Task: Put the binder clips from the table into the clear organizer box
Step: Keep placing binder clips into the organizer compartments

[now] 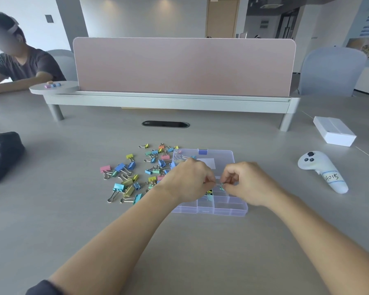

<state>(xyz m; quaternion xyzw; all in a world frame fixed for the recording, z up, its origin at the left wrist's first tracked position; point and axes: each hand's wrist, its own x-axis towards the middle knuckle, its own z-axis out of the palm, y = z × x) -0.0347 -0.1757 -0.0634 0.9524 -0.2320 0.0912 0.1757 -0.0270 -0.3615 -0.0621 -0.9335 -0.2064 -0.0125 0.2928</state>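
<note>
A clear organizer box (pixel 222 206) with small compartments lies open on the grey table, its lid (pixel 219 155) folded back. Several coloured binder clips (pixel 126 179) lie scattered to its left. Both hands hover over the box's middle. My left hand (pixel 189 180) and my right hand (pixel 246 182) pinch the same small green binder clip (pixel 221 185) between their fingertips, just above a compartment. A few clips (pixel 209 195) lie inside the box under my left hand, partly hidden.
A white controller (pixel 322 170) labelled H015 lies to the right, a white box (pixel 333 130) behind it. A dark bag (pixel 2 156) sits at the left edge. A pink divider (pixel 183 67) on a grey shelf crosses the table's back. Another person (pixel 15 60) sits at far left.
</note>
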